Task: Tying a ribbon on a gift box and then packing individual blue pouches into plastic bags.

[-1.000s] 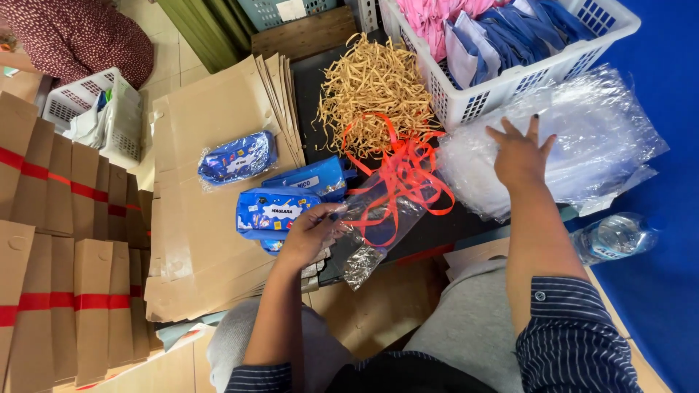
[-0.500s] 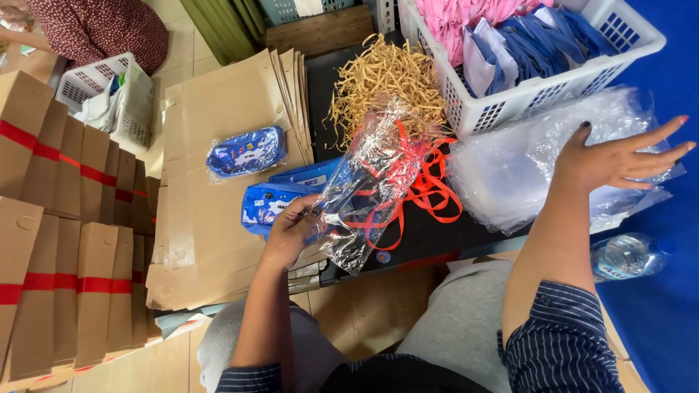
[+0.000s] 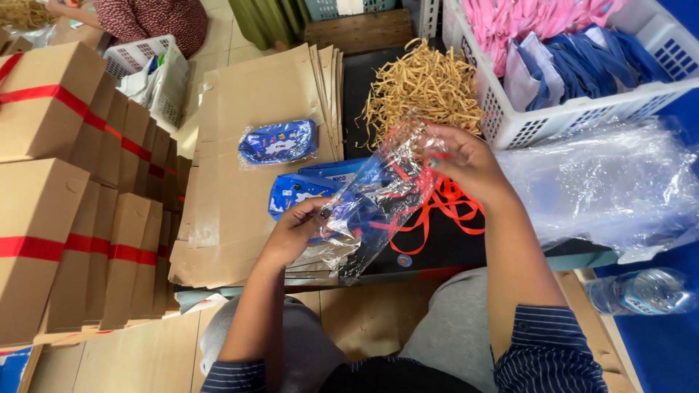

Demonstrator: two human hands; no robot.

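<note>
- Dark bench (image 3: 444, 251) is seen under the hands, tiled floor (image 3: 218, 36) beyond it, blue surface (image 3: 655, 349) at the right.
- Clear plastic bag (image 3: 378, 200) is held up over the bench between both hands, tilted, its lower end by the left hand (image 3: 295, 233), its upper end by the right hand (image 3: 470, 164).
- Left fingers (image 3: 320, 213) are clenched on the bag's lower edge; right fingers (image 3: 437, 156) are pinched on its top corner.
- Orange ribbons (image 3: 444, 211) lie just below the right fingers, on the bench.
- Tan paper shred (image 3: 422, 84) is heaped just beyond the right fingers.
- Blue printed pouches (image 3: 298, 193) lie just beyond the left fingers; one more bagged blue pouch (image 3: 278, 142) sits farther out on flat brown cardboard sheets (image 3: 240, 211).
- White basket (image 3: 575, 116) with pink and blue cloth items stands beyond the right hand; a pile of clear bags (image 3: 604, 189) lies beside that hand.
- Brown boxes with red bands (image 3: 65, 196) are stacked well left of the left fingers.
- Plastic water bottle (image 3: 641, 291) lies at the right elbow.
</note>
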